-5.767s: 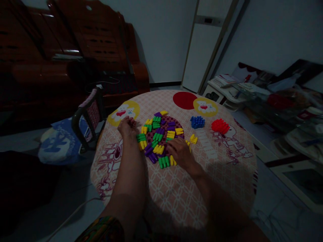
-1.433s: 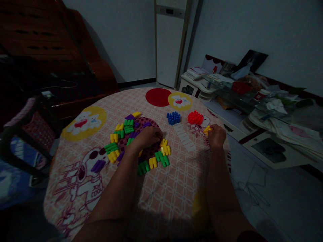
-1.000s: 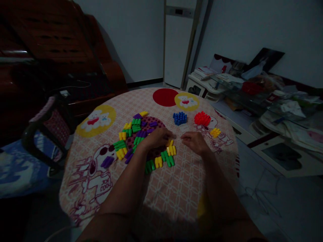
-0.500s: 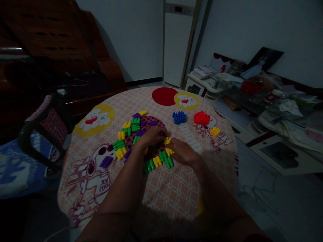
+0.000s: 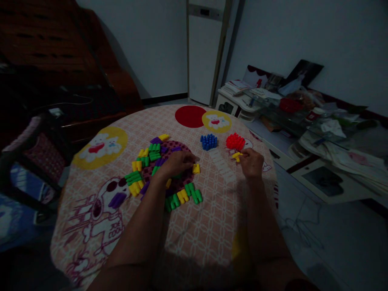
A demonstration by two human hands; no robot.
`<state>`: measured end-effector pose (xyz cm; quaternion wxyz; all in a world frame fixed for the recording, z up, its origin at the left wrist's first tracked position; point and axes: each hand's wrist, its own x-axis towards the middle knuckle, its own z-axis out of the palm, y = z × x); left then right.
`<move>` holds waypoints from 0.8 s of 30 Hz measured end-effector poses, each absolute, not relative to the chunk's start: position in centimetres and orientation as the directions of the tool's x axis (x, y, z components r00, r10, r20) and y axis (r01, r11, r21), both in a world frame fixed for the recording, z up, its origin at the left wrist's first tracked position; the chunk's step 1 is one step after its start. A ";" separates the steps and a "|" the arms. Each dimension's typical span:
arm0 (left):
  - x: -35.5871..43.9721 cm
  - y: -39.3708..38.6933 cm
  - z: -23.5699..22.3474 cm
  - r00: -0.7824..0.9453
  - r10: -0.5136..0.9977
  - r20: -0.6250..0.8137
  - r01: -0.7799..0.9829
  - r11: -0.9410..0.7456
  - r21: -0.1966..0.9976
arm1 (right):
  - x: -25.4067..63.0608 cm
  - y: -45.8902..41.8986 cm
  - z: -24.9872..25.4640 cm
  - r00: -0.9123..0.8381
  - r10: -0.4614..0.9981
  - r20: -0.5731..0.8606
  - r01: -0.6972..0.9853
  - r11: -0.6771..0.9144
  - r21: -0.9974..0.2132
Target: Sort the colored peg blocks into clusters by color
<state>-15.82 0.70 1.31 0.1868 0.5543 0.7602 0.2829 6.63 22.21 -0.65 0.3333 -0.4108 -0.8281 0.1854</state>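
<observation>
My left hand (image 5: 179, 162) rests over a dark red checked round area (image 5: 184, 147), with its fingers bent. Their tips meet a yellow building block (image 5: 196, 168) at the right edge of that round area. Farther right, my right hand (image 5: 252, 162) pinches another yellow building block (image 5: 237, 156), which sticks out left of the fingertips. Green blocks (image 5: 154, 151), yellow blocks (image 5: 136, 188) and purple blocks (image 5: 176, 149) form a broken ring around the left hand. Some of them are hidden under that hand and forearm.
Clusters of blue blocks (image 5: 209, 142) and red blocks (image 5: 235, 141) stand toward the far right of the patterned tablecloth (image 5: 206, 226). A loose purple block (image 5: 117, 199) lies at left. Beyond the table are a chair (image 5: 39, 161) and a cluttered glass-topped cabinet (image 5: 291, 121).
My right hand has left the ring of blocks and moved right, just below the red cluster, with a yellow building block in its fingers. My left hand stays nearly in place. The view has shifted slightly.
</observation>
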 end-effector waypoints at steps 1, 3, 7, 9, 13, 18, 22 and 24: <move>-15.8 0.7 1.4 -0.320 0.947 0.027 0.738 0.231 0.634 | 7.2 22.6 -0.5 -0.406 0.806 0.430 0.607 0.590 -0.533; -15.7 0.7 1.5 -0.321 0.947 0.023 0.738 0.235 0.632 | 8.0 23.1 -0.4 -0.367 0.803 0.470 0.690 0.574 -0.441; -15.8 0.7 1.5 -0.320 0.947 0.029 0.741 0.230 0.631 | 8.6 23.4 -0.4 -0.336 0.823 0.459 0.791 0.511 -0.337; -15.8 0.6 1.5 -0.320 0.946 0.039 0.737 0.223 0.638 | 8.5 23.5 -0.6 -0.332 0.825 0.458 0.806 0.500 -0.318; -16.0 0.6 1.2 -0.310 0.949 0.053 0.717 0.197 0.668 | 8.4 23.6 -1.1 -0.334 0.816 0.472 0.805 0.507 -0.309; -16.8 -0.3 1.6 -0.402 0.912 0.081 0.643 0.218 0.734 | 8.7 23.7 -1.5 -0.350 0.839 0.417 0.817 0.491 -0.303; -18.8 -2.4 2.1 -0.630 0.757 0.172 0.608 0.342 0.717 | 8.8 23.5 -1.1 -0.304 0.815 0.494 0.799 0.501 -0.334; -20.4 -4.0 2.0 -0.756 0.625 0.196 0.548 0.440 0.712 | 8.5 23.1 -0.9 -0.290 0.789 0.541 0.768 0.529 -0.360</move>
